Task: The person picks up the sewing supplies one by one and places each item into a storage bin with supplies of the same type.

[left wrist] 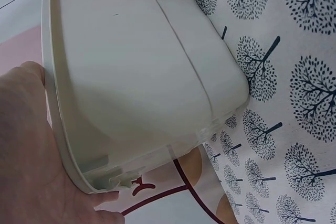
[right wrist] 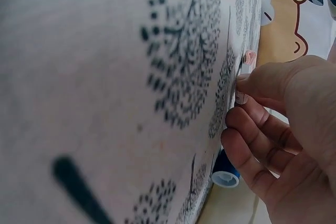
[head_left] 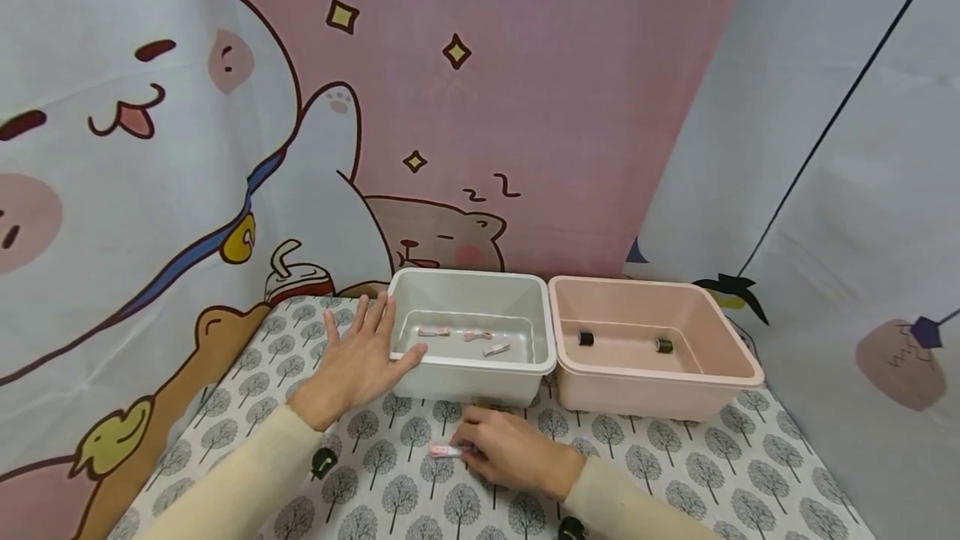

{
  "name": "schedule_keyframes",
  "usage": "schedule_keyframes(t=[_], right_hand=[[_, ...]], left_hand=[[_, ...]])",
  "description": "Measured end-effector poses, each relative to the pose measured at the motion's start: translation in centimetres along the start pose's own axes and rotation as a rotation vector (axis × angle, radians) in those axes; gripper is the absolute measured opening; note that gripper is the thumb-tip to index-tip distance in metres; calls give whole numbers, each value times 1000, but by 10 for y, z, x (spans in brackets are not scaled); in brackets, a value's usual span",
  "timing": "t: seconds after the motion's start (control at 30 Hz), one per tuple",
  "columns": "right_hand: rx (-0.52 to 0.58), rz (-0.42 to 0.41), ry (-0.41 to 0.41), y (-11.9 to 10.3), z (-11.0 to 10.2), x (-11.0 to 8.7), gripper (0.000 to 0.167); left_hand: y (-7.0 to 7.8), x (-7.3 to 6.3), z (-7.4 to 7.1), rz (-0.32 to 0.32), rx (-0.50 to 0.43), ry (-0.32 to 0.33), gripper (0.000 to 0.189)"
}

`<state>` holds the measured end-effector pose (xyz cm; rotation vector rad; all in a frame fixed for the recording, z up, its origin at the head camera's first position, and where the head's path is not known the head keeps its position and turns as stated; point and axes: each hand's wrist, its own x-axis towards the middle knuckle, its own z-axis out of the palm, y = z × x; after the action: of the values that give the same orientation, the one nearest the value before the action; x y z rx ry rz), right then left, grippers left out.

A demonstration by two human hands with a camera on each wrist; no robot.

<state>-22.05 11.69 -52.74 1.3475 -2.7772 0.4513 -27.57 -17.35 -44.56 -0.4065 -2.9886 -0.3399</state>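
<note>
My left hand [head_left: 358, 365] lies with straight, spread fingers at the left end of the grey-white bin [head_left: 472, 386], touching its rim. The left wrist view shows that hand [left wrist: 44, 150] against the bin's edge. My right hand [head_left: 510, 444] is low on the table in front of this bin. Its thumb and fingers pinch a slim pink-and-white thing [head_left: 445, 450], whose exact kind I cannot tell. In the right wrist view a pink end [right wrist: 249, 57] sticks out beyond the fingertips. Three similar small pink or white pieces [head_left: 477, 336] lie inside the grey-white bin.
Right beside it stands a pink bin [head_left: 660, 394] holding a black thread spool [head_left: 586, 339] and a dark green one [head_left: 663, 346]. Dark spools [head_left: 324, 462] lie on the tree-print tablecloth [head_left: 461, 507], one by my left forearm and another [head_left: 572, 528] under my right sleeve.
</note>
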Motion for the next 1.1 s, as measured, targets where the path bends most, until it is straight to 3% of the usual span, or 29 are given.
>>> schedule_keyframes(t=[0.53, 0.8, 1.1], right_hand=[[-11, -6, 57, -3, -25, -27, 20], [-56, -85, 164, -9, -42, -38, 18], [-106, -137, 275, -14, -70, -41, 23]], left_hand=[[-6, 3, -5, 58, 73, 24, 113], [-13, 4, 5, 113, 102, 76, 104], [-13, 3, 10, 111, 81, 90, 97]])
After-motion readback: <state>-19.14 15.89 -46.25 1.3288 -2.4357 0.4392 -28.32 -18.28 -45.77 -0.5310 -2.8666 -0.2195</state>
